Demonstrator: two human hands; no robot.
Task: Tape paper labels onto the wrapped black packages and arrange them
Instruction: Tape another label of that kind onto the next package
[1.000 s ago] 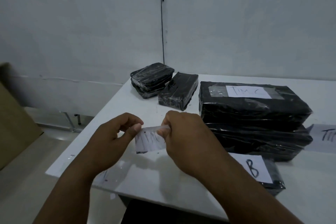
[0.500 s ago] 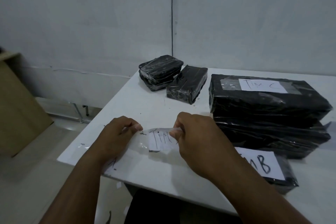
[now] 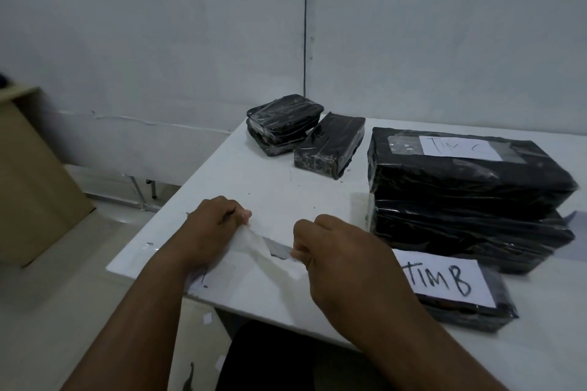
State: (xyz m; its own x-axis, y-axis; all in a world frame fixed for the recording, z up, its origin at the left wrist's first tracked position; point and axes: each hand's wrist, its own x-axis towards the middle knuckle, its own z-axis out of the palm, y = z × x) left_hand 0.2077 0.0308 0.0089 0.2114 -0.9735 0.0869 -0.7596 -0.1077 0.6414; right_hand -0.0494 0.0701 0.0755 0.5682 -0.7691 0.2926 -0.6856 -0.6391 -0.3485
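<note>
From the head camera, your left hand point(image 3: 209, 228) and right hand point(image 3: 343, 260) hover over the white desk point(image 3: 260, 187), the fingers point(image 3: 244, 216) of each pinching one end of a paper label on clear tape point(image 3: 260, 246). Right of your right hand lies a black package labelled TIM B point(image 3: 451, 284). Behind it sits a stack of large packages point(image 3: 470, 187); two small packages point(image 3: 305, 136) lie left of the stack.

Five black packages sit on one white table point(image 3: 260, 187): two small ones point(image 3: 284, 124) point(image 3: 330, 144) at the back, two large ones stacked point(image 3: 470, 174) point(image 3: 470, 238), and one flat one point(image 3: 495, 311) in front. Three paper labels show writing point(image 3: 460, 147) point(image 3: 448, 282) point(image 3: 203, 279), the last half hidden. Two hands point(image 3: 209, 228) point(image 3: 346, 257) share what looks like one strip of tape point(image 3: 254, 241).
</note>
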